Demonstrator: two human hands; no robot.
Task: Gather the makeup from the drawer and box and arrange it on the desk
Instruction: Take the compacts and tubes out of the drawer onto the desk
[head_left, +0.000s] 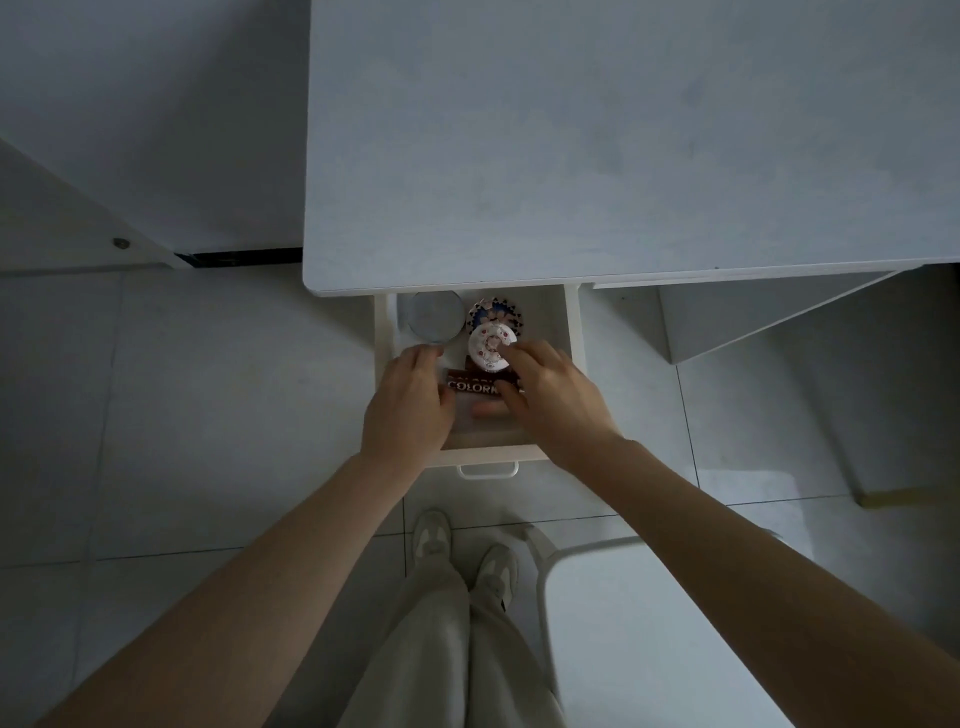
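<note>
A white drawer stands pulled out under the front edge of the white desk. Inside lie a round grey compact, a round patterned compact with blue trim, a white round compact with red dots and a brown palette lettered "COLOR". My left hand reaches into the drawer with its fingertips at the grey compact's near edge. My right hand has its fingers spread over the white compact and the brown palette, touching both. Whether either hand grips anything cannot be seen.
The drawer's handle faces me. A white stool stands at the lower right beside my legs and shoes. A white panel leans under the desk at the right. Tiled floor lies to the left.
</note>
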